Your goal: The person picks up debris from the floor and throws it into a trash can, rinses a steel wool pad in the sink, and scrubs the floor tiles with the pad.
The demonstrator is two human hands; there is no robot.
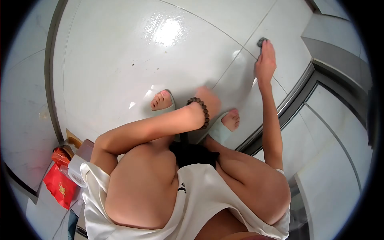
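Down on the pale tiles, at the upper right of my head view, the fingers of the right hand (266,64) look fairly straight and bunched together, with the tips right at a small dark grey thing (262,42). It's too small for me to make out what it is, and I can't tell from my end whether the fingers are gripping it or just touching it. The thumb side faces left, and the arm reaches well out past the right knee.

As for the left hand (208,101), it's a blur, so I honestly can't say if those fingers are open or curled, or if they hold anything. It hangs in front of the shins, between the two bare feet, with a dark beaded bracelet (206,114) around the wrist. Both feet are in pale slippers (219,134).

Further out I get a shiny patch of glare on the floor (100,48), plus a few dark specks (133,64) left of the feet. Over on the right runs a grey metal door frame (294,96). Low on the left, just beside the white clothing (204,190), I see a red packet (60,186) and a whitish round container (77,171).
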